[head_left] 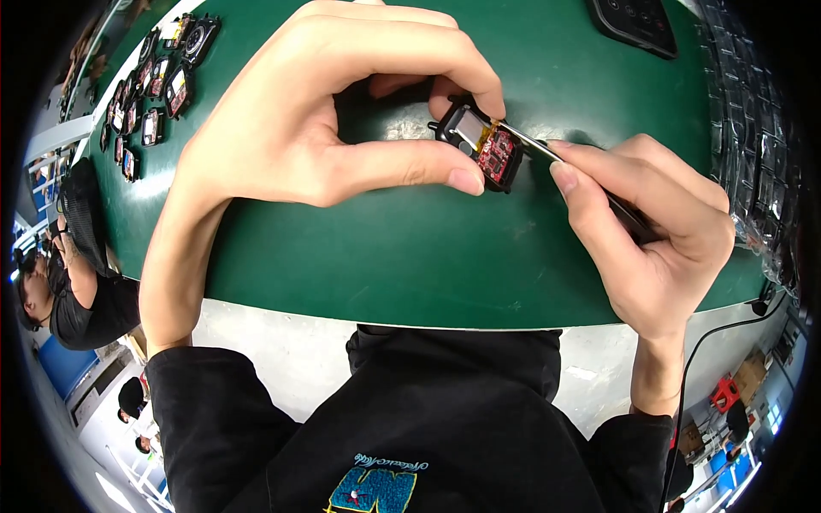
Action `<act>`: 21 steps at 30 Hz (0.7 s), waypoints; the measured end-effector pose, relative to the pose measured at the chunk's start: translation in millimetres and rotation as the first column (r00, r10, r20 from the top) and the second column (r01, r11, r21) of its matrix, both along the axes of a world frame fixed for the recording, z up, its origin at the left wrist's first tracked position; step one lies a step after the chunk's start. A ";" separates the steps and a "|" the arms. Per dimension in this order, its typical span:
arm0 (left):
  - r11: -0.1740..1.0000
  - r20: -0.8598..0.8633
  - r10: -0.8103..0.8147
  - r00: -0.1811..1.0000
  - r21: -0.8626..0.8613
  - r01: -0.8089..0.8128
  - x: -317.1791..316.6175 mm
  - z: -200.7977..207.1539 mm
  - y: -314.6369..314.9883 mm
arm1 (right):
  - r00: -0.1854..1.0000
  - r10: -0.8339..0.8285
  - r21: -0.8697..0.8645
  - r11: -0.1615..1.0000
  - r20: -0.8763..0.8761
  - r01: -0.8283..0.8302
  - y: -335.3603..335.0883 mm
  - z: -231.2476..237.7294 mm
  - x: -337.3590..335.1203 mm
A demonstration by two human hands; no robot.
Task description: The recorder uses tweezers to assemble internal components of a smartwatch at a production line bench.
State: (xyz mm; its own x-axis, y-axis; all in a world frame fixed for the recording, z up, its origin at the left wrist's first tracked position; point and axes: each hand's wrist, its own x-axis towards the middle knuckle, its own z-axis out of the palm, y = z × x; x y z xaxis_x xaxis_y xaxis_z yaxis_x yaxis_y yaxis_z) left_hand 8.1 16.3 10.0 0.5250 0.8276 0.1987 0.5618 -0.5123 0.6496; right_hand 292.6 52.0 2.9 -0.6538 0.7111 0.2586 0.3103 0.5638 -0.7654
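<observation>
Between the thumb and fingers of my left hand [316,128] sits a small black electronic device with its casing open [481,141]. Inside it show a red circuit board, a silvery block like a battery and a bit of yellow-orange tape. My right hand [654,222] pinches a pair of thin metal tweezers [534,144]. Their tip touches or nearly touches the device by the tape, at the upper edge of the red board. Both hands are held over the green tabletop [393,265].
At the far left lies a group of similar opened black devices [154,81]. A black phone-like object [634,24] rests at the far right. Along the right edge stand clear plastic trays [753,145]. A black cable [705,342] hangs beyond the table; another person [81,291] sits left.
</observation>
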 end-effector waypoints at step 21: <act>0.984 -0.064 0.073 0.995 0.169 -0.061 3.3 -11.8 3.1 | 0.973 -0.137 -0.073 0.989 -0.186 0.125 -6.1 -0.9 13.9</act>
State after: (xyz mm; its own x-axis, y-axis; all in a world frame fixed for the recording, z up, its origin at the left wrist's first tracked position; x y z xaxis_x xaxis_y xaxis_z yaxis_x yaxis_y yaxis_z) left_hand 11.3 19.4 -1.8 0.4869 0.8196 0.3020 0.6391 -0.5700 0.5164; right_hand 306.5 45.9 2.0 -0.4967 0.8056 0.3230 0.2237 0.4784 -0.8492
